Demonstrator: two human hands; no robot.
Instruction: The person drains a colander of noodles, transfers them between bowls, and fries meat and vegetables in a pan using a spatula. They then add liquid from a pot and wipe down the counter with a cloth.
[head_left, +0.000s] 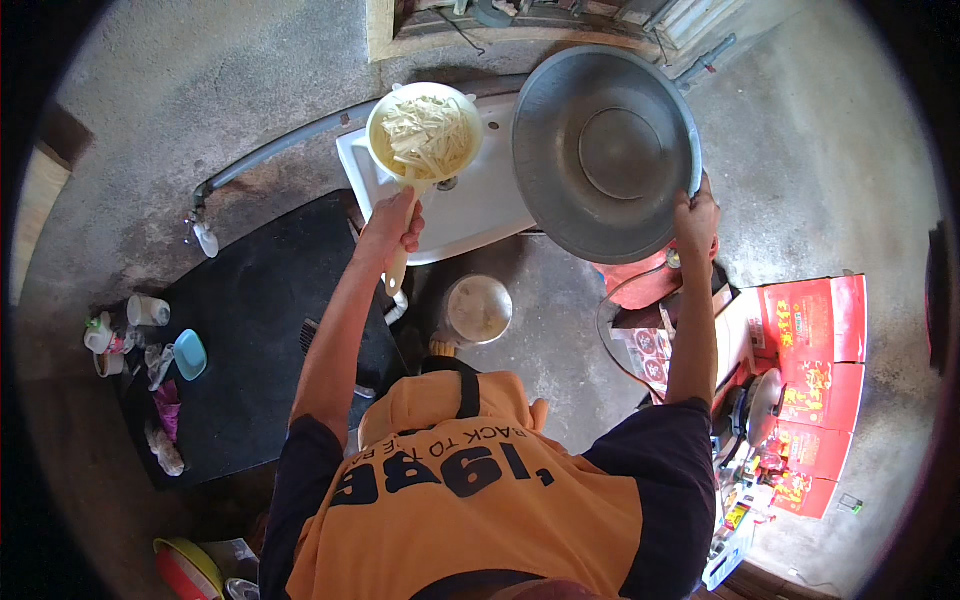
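My left hand (400, 225) grips the handle of a pale plastic strainer (406, 268), its bowl heaped with thin whitish strips of food (427, 135). The strainer is held above the left part of a white sink (480, 214). In my right hand (696, 217) is the rim of a wide grey metal basin (621, 154), tilted so that its inside faces me. I see nothing in the basin. It hides the right side of the sink.
A black table (262, 330) to the left bears a blue dish (190, 355) and a cup (148, 310). A round metal pot (480, 309) stands on the floor below the sink. Red cardboard (814, 315) lines the right side, beside a lidded pan (763, 409). A grey pipe (277, 150) runs along the wall.
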